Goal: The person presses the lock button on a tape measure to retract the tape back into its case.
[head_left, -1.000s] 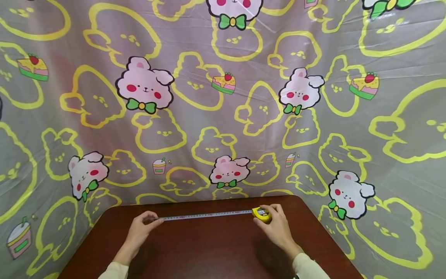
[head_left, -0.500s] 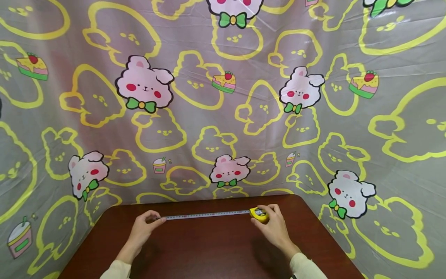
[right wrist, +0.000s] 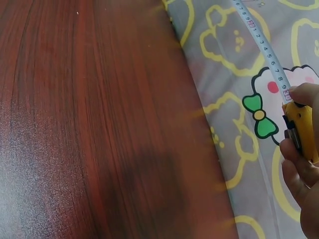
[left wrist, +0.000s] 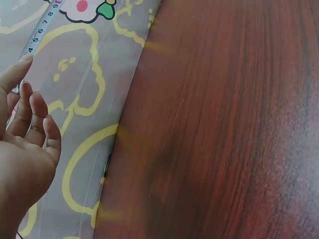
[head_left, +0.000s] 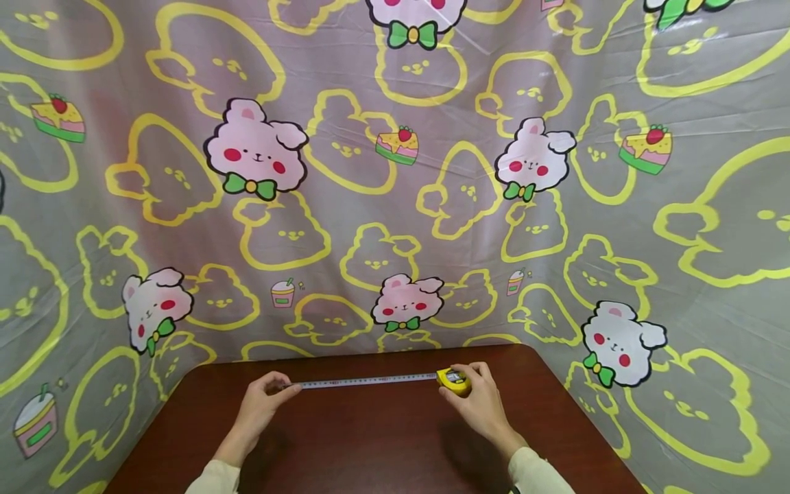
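Note:
A yellow tape measure is gripped by my right hand, with the thumb and fingers around its case. From it a straight length of metal blade runs left, held above the table. My left hand pinches the blade's free end between thumb and index finger; the tip itself is hidden by them. In the left wrist view the blade shows printed numbers beyond the thumb, and the other fingers curve loosely. The right wrist view has the yellow case at its right edge, the right thumb near the blade's mouth.
Beneath both hands lies a dark reddish-brown wooden table with rounded far corners. A grey curtain printed with yellow outlines and white rabbit faces hangs close around its back and sides.
Both hands have drawn slightly toward each other, the left moving right and the right moving left. The stretch of blade showing between them has shortened.

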`<state>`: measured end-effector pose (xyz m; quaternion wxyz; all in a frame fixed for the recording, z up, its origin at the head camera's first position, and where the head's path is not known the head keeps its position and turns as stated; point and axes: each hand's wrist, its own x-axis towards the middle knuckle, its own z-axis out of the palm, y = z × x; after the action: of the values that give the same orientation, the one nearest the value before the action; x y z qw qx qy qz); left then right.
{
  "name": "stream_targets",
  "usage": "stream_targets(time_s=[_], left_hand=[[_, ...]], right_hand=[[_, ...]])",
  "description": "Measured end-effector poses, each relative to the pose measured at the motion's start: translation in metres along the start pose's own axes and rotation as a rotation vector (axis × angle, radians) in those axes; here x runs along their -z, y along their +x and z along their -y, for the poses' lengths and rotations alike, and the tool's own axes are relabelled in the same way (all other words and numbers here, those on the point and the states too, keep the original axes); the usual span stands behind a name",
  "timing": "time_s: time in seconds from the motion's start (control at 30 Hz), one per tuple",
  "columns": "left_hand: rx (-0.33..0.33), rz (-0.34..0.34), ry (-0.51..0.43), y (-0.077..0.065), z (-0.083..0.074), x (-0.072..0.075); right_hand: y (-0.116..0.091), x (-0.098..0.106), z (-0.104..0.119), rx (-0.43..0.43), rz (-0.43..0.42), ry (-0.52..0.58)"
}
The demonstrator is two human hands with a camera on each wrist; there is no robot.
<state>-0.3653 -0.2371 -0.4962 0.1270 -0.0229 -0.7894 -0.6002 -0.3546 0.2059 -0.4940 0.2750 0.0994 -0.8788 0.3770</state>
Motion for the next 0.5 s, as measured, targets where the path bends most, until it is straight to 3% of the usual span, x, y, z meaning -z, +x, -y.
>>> stream_targets(time_s=[0.5], left_hand=[[-0.018,0.014,-0.026,0.001,0.003,-0.015]], right_hand=[[-0.003,-0.008,0.005,0.014,-0.005,0.012]])
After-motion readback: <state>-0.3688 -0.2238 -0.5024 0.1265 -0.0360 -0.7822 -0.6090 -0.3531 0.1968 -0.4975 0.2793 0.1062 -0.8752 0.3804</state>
